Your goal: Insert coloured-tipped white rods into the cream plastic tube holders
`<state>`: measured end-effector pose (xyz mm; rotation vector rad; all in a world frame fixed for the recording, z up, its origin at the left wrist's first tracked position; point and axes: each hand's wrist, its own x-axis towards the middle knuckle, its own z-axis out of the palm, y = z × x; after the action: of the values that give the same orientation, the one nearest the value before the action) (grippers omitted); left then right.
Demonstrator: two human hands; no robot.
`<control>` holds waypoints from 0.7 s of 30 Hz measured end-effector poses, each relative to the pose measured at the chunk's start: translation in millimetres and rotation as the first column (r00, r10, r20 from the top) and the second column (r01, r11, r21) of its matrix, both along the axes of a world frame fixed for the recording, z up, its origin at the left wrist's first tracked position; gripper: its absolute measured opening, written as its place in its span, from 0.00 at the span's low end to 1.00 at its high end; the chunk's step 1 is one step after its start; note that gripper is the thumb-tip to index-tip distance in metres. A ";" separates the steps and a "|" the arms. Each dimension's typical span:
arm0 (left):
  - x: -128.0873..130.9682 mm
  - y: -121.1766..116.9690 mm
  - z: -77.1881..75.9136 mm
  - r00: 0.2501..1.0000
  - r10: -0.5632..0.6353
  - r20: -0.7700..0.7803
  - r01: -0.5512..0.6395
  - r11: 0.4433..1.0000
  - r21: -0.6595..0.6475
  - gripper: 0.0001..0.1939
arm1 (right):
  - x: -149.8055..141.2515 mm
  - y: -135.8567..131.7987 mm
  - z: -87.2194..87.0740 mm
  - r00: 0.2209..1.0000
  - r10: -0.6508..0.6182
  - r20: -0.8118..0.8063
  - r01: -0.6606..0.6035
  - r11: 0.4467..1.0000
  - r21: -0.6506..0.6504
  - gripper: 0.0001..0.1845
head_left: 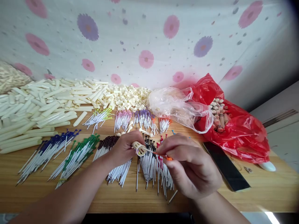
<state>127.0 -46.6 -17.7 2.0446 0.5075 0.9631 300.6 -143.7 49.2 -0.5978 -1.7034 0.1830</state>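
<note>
Presently: left hand (123,148) is gripping slotted barrel (136,147), mouth exposed; right hand (195,165) is pinching orange-ended rod (151,151), seemingly aligning them.

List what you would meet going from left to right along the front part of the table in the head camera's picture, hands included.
Blue-tipped sticks, green-tipped sticks, left hand, black-tipped sticks, right hand, black phone, white oval object.

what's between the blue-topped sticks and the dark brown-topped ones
A pile of green-topped sticks lies on the table between the blue-topped sticks and the dark brown-topped sticks, as the head view shows.
</note>
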 end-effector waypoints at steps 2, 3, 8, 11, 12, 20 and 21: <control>-0.3 0.1 -0.2 1.000 -0.012 -0.007 0.012 1.000 -0.012 0.15 | -1.5 1.9 -0.9 1.000 0.002 0.005 -0.002 1.000 -0.021 0.07; -0.5 0.2 -0.3 1.000 -0.015 -0.011 0.014 1.000 -0.017 0.16 | -2.2 2.6 -1.4 1.000 -0.001 0.006 0.001 1.000 -0.028 0.07; -1.5 -0.1 0.6 1.000 -0.002 -0.025 0.002 1.000 -0.012 0.17 | -2.9 4.3 -2.5 0.999 -0.033 0.002 0.033 0.999 -0.023 0.09; -1.7 0.2 0.1 1.000 -0.009 -0.028 0.009 1.000 -0.005 0.18 | -3.6 3.5 -2.9 0.999 -0.039 0.017 0.040 0.998 -0.041 0.09; -1.8 0.7 -0.5 0.999 -0.010 -0.031 0.010 1.000 -0.002 0.18 | -4.2 3.1 -3.3 0.999 -0.036 0.023 0.037 0.998 -0.054 0.09; -5.0 5.3 1.0 0.990 0.002 -0.144 0.005 0.999 0.049 0.19 | -0.9 8.3 -10.8 0.994 -0.031 -0.102 0.006 0.973 -0.229 0.10; -6.1 5.6 2.0 0.987 -0.006 -0.159 0.015 0.998 0.053 0.21 | 1.2 9.7 -11.6 0.993 -0.027 -0.113 -0.002 0.968 -0.250 0.10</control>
<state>120.9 -41.0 -15.7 2.1818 0.5591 0.8200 301.8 -134.0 37.5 -0.7694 -1.5755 0.4203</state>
